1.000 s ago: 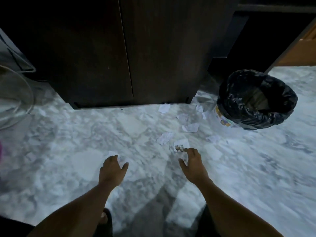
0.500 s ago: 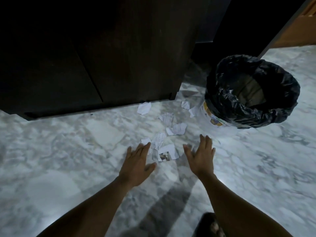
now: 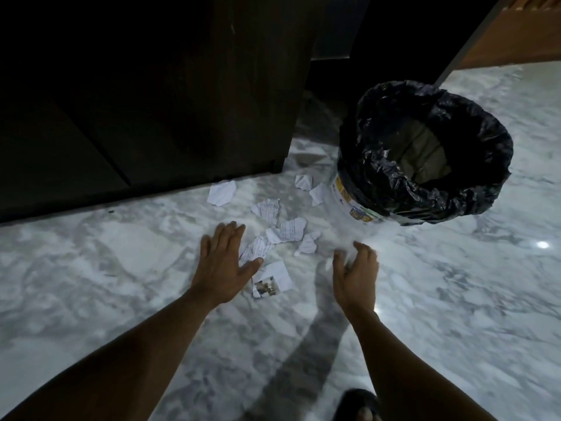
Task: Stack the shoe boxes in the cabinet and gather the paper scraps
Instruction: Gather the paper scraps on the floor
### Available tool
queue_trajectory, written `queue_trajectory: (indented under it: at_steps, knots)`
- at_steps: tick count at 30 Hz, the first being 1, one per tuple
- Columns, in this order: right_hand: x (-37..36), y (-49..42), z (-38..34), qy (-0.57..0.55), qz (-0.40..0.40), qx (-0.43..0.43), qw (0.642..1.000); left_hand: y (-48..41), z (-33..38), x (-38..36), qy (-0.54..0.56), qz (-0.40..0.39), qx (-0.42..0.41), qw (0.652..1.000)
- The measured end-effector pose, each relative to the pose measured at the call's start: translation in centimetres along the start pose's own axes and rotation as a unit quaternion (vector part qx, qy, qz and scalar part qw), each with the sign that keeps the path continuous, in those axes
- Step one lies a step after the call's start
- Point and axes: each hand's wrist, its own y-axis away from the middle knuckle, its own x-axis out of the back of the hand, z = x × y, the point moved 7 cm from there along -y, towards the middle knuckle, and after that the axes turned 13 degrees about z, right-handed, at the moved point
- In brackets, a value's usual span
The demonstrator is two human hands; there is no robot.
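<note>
Several torn paper scraps lie on the marble floor (image 3: 121,253) between the dark cabinet (image 3: 151,86) and a bin. One plain scrap (image 3: 222,192) sits by the cabinet base, a written one (image 3: 288,230) in the middle, and a printed one (image 3: 273,279) nearest me. My left hand (image 3: 224,262) lies flat with straight fingers, its thumb side touching a lined scrap (image 3: 255,250). My right hand (image 3: 355,268), blurred, hovers low to the right of the scraps with fingers loosely bent; I see nothing held in it. No shoe boxes are visible.
A white bucket lined with a black bag (image 3: 473,189) stands right of the cabinet corner, two scraps (image 3: 304,181) against its base. The cabinet doors are closed. My sandalled foot (image 3: 355,405) shows at the bottom edge. A wooden door frame (image 3: 516,34) is at the back right.
The view has shifted closer to the scraps and bin. My left hand has stayed flat by the lined scrap; my right hand's fingers went from straight to loosely bent.
</note>
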Motion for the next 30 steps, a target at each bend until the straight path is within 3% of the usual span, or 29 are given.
queue_trajectory:
  at_steps: [3,5,9,14,19,25,30]
  knots:
    - [-1.9,2.5,-3.0,-0.067,-0.103,0.121,0.985,0.2,0.1,-0.1,0.018,0.014,0.002,1.0]
    - [-3.0,2.3,-5.4,-0.094,-0.119,0.162,0.975,-0.4,0.2,0.2,0.03,0.029,0.005,0.999]
    - [-5.5,-2.4,-8.9,-0.048,-0.11,0.155,0.981,-4.6,0.0,1.0,0.009,0.026,0.008,1.0]
    - [-9.8,-7.1,-12.3,0.088,-0.205,0.18,0.958,-9.1,0.6,0.5,-0.05,-0.048,0.003,0.998]
    - [-11.5,-8.3,-11.8,0.158,-0.283,0.143,0.935,-8.7,0.2,-0.9,-0.1,-0.119,-0.03,0.987]
    - [-8.3,-3.8,-9.8,0.135,-0.254,0.243,0.926,-5.0,-0.4,0.6,-0.06,-0.11,-0.029,0.992]
    - [-4.0,2.6,-8.6,0.068,-0.3,0.266,0.914,0.6,-0.1,2.2,-0.023,-0.112,-0.017,0.993]
